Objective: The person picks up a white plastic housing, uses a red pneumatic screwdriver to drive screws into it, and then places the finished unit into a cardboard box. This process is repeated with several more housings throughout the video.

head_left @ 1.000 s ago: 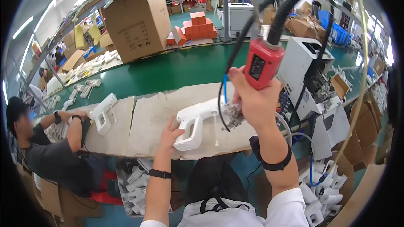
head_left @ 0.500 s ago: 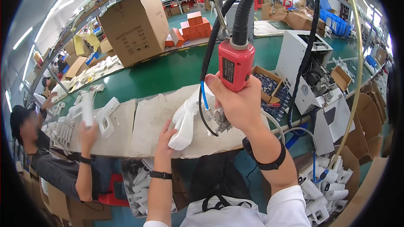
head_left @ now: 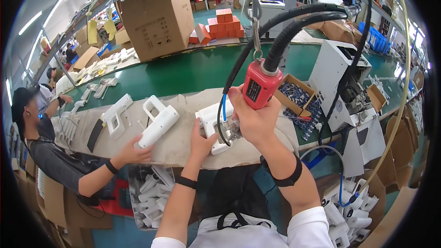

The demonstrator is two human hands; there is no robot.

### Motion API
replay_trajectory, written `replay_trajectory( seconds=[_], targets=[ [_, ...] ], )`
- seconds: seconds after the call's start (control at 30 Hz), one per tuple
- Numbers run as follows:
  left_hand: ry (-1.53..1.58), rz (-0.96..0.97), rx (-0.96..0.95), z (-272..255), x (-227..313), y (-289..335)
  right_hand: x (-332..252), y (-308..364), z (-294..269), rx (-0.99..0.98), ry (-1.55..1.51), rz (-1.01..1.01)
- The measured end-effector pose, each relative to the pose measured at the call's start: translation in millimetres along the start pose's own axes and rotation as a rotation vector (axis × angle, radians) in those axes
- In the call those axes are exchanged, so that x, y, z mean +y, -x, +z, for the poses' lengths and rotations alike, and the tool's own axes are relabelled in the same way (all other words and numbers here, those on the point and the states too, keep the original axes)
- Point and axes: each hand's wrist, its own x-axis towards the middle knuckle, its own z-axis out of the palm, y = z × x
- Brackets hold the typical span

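Red against green: wraps the right hand [head_left: 257, 121] around a tool [head_left: 262, 85] hung from a metal hook [head_left: 257, 41], likely to spare its weight. Clasps a white housing [head_left: 210, 113] on the beige mat [head_left: 248, 154] with the left hand [head_left: 200, 147], apparently for steadiness beside the tool's metal head [head_left: 233, 131].

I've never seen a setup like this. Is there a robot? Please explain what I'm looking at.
No robot: these are a person's bare hands, seen from a fisheye camera on their head, which bends straight edges. The right hand holds a red tool with a thick black hose at its top. The left hand is on a white casing lying on a beige sheet. To the left, a co-worker's hand holds another casing. An open box holds small parts.
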Motion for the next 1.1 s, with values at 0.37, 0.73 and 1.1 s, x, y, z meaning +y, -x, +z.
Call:
replay_trajectory(
  seconds=[0.37,0.73,1.1],
  targets=[
    [-0.023,0.154,0.034,1,-31,-7,53,8,20,-0.011,0.075,0.114],
    [-0.048,0.144,0.042,4,-26,-8,8,1,34,-0.069,0.027,0.082],
    [-0.211,0.375,0.009,1,-34,-16,23,15,67,-0.151,0.047,0.173]
  ],
)
